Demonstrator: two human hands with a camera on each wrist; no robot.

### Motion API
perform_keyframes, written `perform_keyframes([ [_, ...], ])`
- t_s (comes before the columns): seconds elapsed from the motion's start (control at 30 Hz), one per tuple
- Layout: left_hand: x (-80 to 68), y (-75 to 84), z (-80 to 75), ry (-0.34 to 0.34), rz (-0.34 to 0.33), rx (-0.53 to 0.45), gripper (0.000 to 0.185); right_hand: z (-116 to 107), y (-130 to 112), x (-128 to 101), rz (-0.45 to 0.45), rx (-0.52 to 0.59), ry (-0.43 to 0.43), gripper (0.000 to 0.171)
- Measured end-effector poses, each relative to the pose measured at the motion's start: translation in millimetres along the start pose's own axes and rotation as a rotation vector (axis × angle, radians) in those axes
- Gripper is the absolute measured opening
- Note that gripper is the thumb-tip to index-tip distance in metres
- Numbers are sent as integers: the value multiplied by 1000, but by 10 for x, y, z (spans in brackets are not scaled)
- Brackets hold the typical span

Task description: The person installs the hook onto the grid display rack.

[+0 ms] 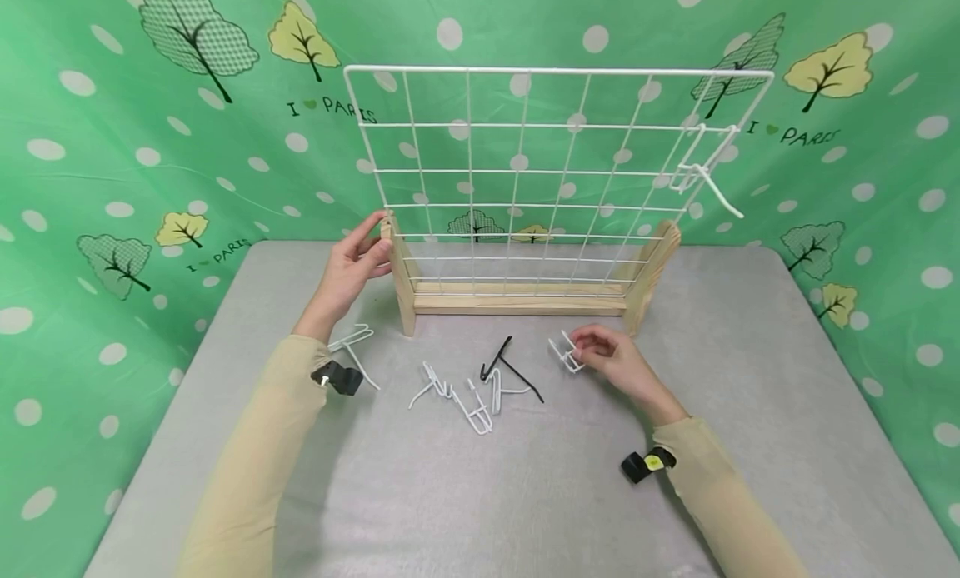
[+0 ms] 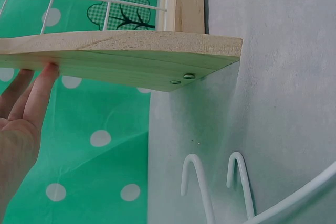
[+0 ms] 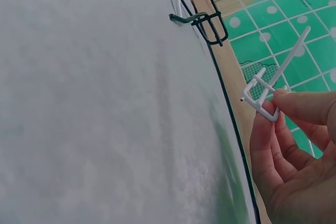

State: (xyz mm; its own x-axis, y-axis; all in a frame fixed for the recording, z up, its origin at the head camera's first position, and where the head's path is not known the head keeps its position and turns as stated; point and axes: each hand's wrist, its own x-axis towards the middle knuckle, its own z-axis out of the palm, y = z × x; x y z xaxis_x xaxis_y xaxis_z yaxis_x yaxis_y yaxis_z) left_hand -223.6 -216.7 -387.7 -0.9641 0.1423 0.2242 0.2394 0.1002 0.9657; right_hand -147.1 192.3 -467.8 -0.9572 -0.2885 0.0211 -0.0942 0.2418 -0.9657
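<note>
A white wire grid [image 1: 525,170] stands upright in a wooden stand [image 1: 517,297] at the back of the grey table. My left hand [image 1: 375,245] rests its fairly straight fingers [image 2: 44,85] against the stand's left wooden foot [image 2: 131,56]. Lower down, my right hand [image 1: 587,349] pinches a small white wire hook [image 1: 564,353] between thumb and fingertips just above the table, in front of the stand's right foot [image 1: 651,270]. The right wrist view shows that hook [image 3: 265,95] lifted off the surface, held by its bent end.
Several loose white hooks [image 1: 468,399] and one black hook [image 1: 510,366] lie on the grey table [image 1: 487,495] between my arms. Another white hook [image 1: 352,345] lies by my left wrist. One white hook [image 1: 705,178] hangs on the grid's upper right. Green spotted cloth surrounds the table.
</note>
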Motion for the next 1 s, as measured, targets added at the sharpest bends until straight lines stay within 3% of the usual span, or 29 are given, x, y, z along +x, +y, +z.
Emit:
perform_keyframes([
  [0.27,-2,9,-8,0,-5,1,50,-22,-35,9,10,-2,42,23],
  [0.47,4,0,-3,-1,-12,9,50,-60,-91,11,-14,78,89,26],
  [1.0,6,5,-1,8,-25,9,51,-217,-338,82,-51,196,284,28],
])
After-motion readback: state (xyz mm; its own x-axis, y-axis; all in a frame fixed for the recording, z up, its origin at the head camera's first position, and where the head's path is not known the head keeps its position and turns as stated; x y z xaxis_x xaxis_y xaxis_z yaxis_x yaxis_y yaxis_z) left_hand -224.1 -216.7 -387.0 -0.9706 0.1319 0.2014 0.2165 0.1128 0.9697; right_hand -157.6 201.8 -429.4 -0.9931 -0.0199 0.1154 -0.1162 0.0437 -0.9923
